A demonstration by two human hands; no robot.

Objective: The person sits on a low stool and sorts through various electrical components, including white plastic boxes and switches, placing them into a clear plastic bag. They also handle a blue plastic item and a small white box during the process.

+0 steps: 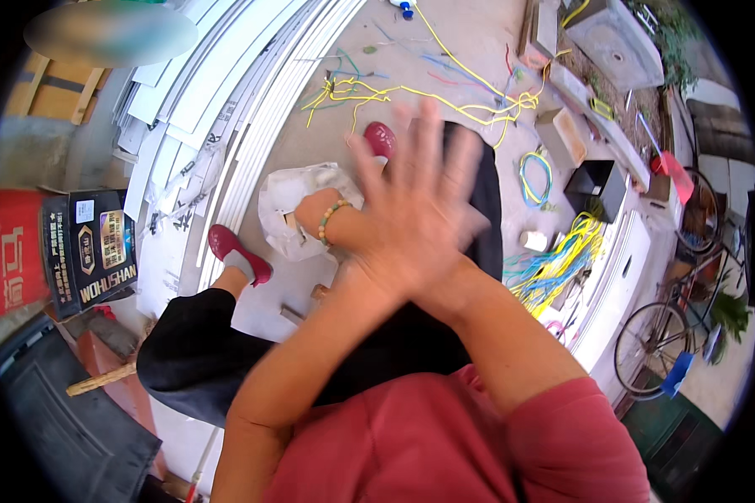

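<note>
My left hand point(415, 195) is spread in front of me, back up and blurred by motion, with nothing held. It crosses over my right forearm point(500, 330). Beyond it, my right hand point(319, 210), with a beaded bracelet point(329, 225) on its wrist, reaches to a crumpled white plastic bag point(283, 188) on the ground between my feet. A small tan piece point(290, 219) shows by its fingers. The fingertips are turned away, so their grip is hidden.
Long white panels point(264, 94) lie to the left, beside a printed cardboard box point(91, 248). Yellow wires point(440, 97) trail ahead. At right are a wire bundle point(557, 267), a coiled cable point(535, 179), a black box point(594, 188) and a bicycle point(651, 346).
</note>
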